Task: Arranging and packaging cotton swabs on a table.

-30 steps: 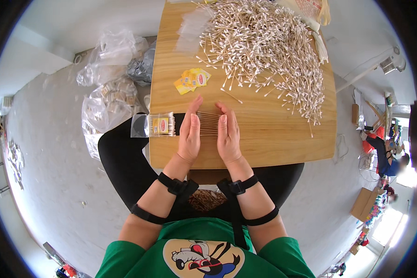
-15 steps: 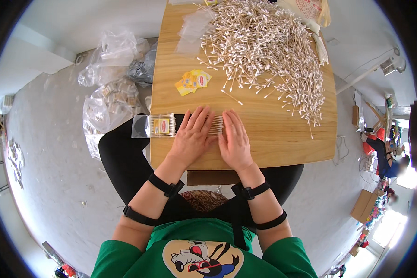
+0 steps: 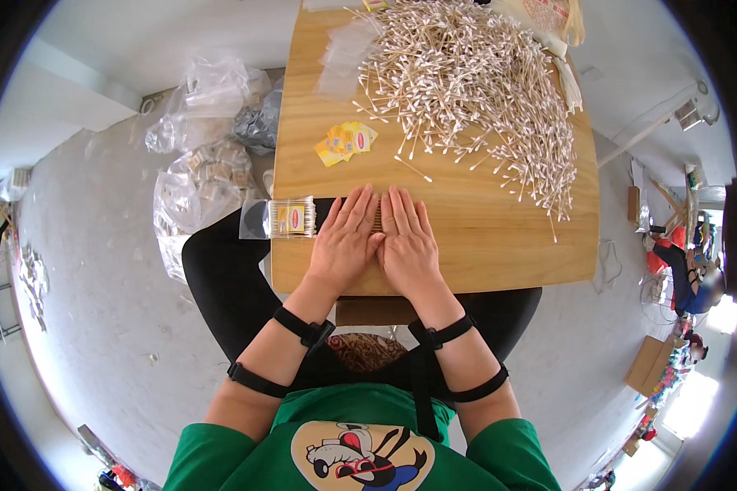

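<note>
My left hand point(image 3: 345, 244) lies flat with its fingers stretched out over a row of cotton swabs point(image 3: 377, 216). Beside it, my right hand point(image 3: 408, 247) is also flat and outstretched, and the two thumbs nearly meet. Only a narrow strip of brown sticks shows between the fingers; the rest of the row is covered. Left of my left hand, at the table's left edge, sits a clear bag of swabs point(image 3: 309, 216) with a yellow label card point(image 3: 291, 218) inside. Its empty plastic end point(image 3: 254, 219) sticks out past the edge.
A large heap of loose cotton swabs point(image 3: 475, 90) covers the far right of the wooden table point(image 3: 499, 254). Several yellow cards point(image 3: 345, 142) and flat clear bags point(image 3: 345, 61) lie at the far left. Plastic sacks point(image 3: 209, 176) stand on the floor to the left.
My right hand has moved left and turned flatter onto the swabs, closing up to my left hand. My left hand has hardly shifted. The whole view has slid slightly right.
</note>
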Tool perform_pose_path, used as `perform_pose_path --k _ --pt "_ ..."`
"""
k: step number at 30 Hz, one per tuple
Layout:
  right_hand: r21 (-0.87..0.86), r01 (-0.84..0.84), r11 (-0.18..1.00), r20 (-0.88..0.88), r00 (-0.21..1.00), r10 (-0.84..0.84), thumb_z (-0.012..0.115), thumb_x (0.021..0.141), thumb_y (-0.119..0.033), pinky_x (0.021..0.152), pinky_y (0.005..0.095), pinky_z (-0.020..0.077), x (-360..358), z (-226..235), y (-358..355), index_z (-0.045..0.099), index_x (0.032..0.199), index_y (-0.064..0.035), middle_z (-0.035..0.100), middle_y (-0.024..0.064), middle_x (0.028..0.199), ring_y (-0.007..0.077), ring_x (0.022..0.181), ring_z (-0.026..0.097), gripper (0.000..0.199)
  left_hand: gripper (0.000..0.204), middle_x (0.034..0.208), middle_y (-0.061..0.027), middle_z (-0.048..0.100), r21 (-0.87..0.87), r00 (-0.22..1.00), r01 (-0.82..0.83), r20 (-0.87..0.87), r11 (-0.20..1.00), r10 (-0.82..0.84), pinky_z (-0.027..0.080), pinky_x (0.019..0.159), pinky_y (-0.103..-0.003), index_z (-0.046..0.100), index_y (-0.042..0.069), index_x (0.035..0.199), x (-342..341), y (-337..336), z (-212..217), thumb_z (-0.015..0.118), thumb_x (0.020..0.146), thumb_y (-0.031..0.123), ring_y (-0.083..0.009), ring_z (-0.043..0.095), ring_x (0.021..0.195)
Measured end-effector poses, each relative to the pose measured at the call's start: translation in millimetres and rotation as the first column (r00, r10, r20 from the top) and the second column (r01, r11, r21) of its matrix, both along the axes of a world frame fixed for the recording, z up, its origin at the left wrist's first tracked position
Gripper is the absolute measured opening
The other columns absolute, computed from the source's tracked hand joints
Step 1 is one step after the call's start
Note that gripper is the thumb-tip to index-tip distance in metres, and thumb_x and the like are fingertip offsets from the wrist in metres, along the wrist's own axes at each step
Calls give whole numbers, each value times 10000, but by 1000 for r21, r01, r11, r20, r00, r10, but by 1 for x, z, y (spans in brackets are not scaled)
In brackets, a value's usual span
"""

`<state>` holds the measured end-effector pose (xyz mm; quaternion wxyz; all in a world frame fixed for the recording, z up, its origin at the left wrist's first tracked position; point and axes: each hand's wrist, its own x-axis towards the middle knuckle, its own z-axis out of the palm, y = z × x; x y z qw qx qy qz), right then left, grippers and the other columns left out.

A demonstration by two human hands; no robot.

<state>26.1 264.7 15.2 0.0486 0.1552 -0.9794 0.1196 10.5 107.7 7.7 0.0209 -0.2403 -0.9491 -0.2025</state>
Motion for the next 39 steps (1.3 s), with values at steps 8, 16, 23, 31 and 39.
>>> perform_pose_path --k 8,16,23,31,39 --pt "-50 24 998 49 999 -21 514 980 -266 1232 468 223 0 7 -4 424 1480 32 384 159 1578 281 1481 337 590 585 1581 -180 366 585 963 -147 268 798 -19 207 1223 -482 373 -15 1517 3 -31 0 448 1034 307 -329 301 1490" --pt "-43 -21 999 49 999 23 547 975 -260 1224 456 254 -3 8 -12 439 1477 14 399 137 1571 262 1463 368 582 536 1614 -182 306 170 957 -284 115 944 267 204 1223 -470 372 21 1531 -21 -105 -7 337 1089 322 -365 281 1493" --pt "-114 -113 987 56 991 120 563 955 -241 1216 461 268 -15 9 -21 482 1454 -2 425 105 1556 241 1452 384 560 557 1629 -166 284 378 958 -260 220 889 186 208 1227 -425 343 23 1548 -25 -108 -16 290 1103 355 -349 261 1507" --pt "-76 -120 990 105 986 128 567 949 -244 1211 464 272 -19 15 -24 499 1445 -12 445 94 1543 228 1451 385 552 541 1627 -177 285 258 969 -227 159 939 190 203 1227 -421 365 36 1543 -24 -115 -10 291 1102 342 -338 277 1504" --pt "-79 -46 996 140 988 57 568 950 -247 1218 462 253 -12 18 -45 483 1456 -2 425 113 1559 244 1465 368 569 617 1645 -175 236 689 922 -372 353 622 160 168 1238 -431 307 -37 1540 -19 -107 -1 242 1110 400 -308 235 1520"
